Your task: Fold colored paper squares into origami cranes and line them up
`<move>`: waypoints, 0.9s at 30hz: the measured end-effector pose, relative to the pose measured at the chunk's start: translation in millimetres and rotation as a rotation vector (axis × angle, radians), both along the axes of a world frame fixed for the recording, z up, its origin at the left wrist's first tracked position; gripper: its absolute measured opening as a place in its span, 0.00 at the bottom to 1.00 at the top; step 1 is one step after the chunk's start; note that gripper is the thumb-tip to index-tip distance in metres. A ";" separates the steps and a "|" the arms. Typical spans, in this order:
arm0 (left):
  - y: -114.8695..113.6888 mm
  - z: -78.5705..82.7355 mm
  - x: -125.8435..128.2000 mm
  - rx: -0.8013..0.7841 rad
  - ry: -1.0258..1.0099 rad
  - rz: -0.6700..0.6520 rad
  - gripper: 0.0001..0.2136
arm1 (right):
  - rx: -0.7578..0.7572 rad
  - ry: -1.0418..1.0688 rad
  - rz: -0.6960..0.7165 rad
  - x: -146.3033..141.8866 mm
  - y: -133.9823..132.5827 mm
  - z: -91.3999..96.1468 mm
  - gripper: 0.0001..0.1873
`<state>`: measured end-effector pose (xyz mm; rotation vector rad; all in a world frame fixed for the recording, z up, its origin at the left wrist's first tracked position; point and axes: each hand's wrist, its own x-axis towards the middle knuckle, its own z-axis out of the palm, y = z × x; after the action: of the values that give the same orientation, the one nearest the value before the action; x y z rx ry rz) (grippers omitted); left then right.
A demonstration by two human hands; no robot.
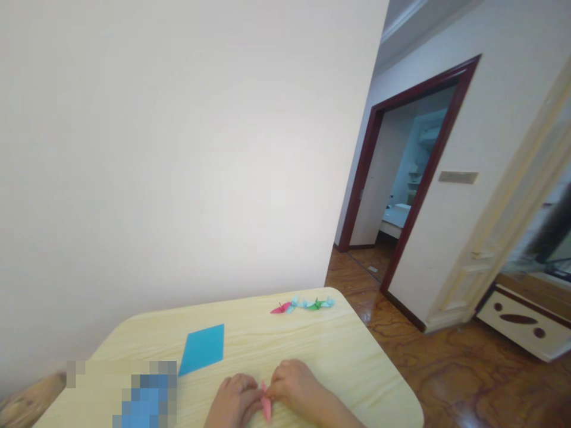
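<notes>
On desk (366, 371), near side: pink folded paper (266, 410), pinched between left hand (236, 401) and right hand (297, 386). Handling: light fingertip pressure advisable; creases likely easy to crush. Left half of desk: blue sheet (203, 349). Far right corner of desk: small coloured folded papers (316, 305). Beyond desk: pale wall (187, 154). Right of desk: wood floor (455, 362), dark red door frame (427, 178).

- Pink paper (266, 409): folded narrow, tapering.
- Long axis roughly toward near side, slightly slanted; middle partly hidden by fingers (256, 393).
- Held between left hand (236, 399) and right hand (297, 383).
</notes>
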<state>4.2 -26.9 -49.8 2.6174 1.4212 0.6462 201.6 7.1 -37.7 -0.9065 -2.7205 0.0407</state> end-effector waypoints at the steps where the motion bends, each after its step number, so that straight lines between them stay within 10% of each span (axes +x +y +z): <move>1: 0.1 -1.1 0.0 0.016 -0.006 -0.009 0.08 | 0.024 -0.012 0.008 0.7 -0.8 1.0 0.10; 27: -3.1 -3.4 9.1 0.090 -0.056 -0.035 0.08 | -0.061 0.153 -0.182 0.4 -16.1 -17.8 0.06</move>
<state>13.3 -30.0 -53.2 2.6622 1.3589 0.7910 201.9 -9.0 -55.5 -1.1169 -2.4990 0.1513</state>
